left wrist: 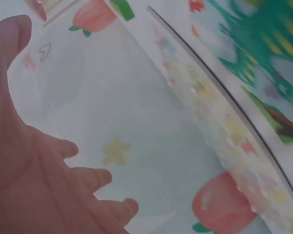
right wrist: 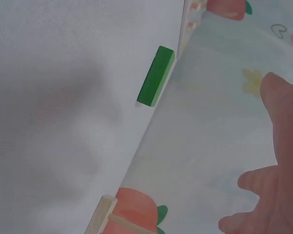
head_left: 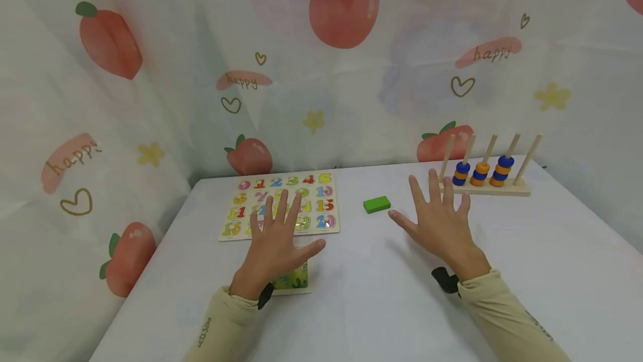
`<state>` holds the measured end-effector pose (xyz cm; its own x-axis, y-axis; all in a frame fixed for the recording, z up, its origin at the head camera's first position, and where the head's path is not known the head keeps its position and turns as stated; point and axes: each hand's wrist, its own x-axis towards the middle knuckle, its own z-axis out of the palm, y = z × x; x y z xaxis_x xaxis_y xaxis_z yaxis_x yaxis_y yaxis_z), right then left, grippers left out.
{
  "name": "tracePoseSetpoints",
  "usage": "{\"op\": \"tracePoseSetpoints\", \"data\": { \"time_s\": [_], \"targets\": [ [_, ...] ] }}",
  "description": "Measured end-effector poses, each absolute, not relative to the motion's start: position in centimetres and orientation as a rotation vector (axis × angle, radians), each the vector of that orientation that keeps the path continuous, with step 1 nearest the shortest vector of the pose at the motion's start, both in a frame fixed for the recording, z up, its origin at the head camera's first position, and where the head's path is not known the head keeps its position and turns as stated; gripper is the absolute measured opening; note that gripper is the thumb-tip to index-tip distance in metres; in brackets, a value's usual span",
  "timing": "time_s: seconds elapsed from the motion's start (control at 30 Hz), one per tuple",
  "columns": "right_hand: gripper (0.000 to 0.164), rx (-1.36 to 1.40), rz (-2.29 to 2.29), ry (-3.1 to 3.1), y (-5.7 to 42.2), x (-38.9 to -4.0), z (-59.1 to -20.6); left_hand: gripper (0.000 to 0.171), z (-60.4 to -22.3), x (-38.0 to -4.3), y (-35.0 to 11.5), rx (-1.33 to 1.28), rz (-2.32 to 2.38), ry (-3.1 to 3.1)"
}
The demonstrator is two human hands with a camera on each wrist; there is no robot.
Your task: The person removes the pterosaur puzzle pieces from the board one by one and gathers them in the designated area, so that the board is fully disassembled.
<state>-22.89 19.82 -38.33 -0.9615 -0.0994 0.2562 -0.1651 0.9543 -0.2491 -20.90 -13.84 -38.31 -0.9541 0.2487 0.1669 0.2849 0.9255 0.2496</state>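
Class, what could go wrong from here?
Lowering the left hand might bump the picture board it partly hides in the head view. The right hand could nudge the green block, seen there near its thumb. A knock might tip the abacus, spilling beads off its open-topped pegs.

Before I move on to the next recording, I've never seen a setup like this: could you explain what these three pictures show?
There is no robot here, just a person's bare left hand and right hand. The wide picture comes from a camera on the person's head, looking forward and down. The other two come from cameras worn on the wrists, each showing its own hand close up. On the table lie a number board, a picture board partly hidden by the left hand, and a green block; a bead rack stands toward the far right. Neither hand holds anything: both have their fingers spread.
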Motion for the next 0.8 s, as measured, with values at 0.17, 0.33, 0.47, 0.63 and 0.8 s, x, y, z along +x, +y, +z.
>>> {"op": "tracePoseSetpoints", "data": {
  "time_s": [0.17, 0.33, 0.47, 0.63, 0.8],
  "targets": [
    [0.098, 0.209, 0.401, -2.872, 19.9, -23.0, -38.4, 0.115, -38.8, -20.2, -16.5, -0.402, -0.441, -2.985],
    [0.099, 0.211, 0.426, -2.882, 19.9, -23.2, -38.4, 0.117, -39.7, -19.6, -18.9, -0.367, -0.461, -3.064],
    [0.099, 0.218, 0.425, -2.877, 20.1, -23.5, -38.6, 0.12, -40.4, -19.2, -20.5, -0.369, -0.441, -3.111],
    [0.1, 0.224, 0.419, -2.906, 20.1, -23.5, -38.3, 0.124, -41.1, -18.6, -21.6, -0.38, -0.456, -3.159],
    [0.102, 0.234, 0.437, -2.928, 19.9, -23.5, -38.3, 0.126, -41.5, -18.0, -22.4, -0.377, -0.48, -3.222]
  ]
}}
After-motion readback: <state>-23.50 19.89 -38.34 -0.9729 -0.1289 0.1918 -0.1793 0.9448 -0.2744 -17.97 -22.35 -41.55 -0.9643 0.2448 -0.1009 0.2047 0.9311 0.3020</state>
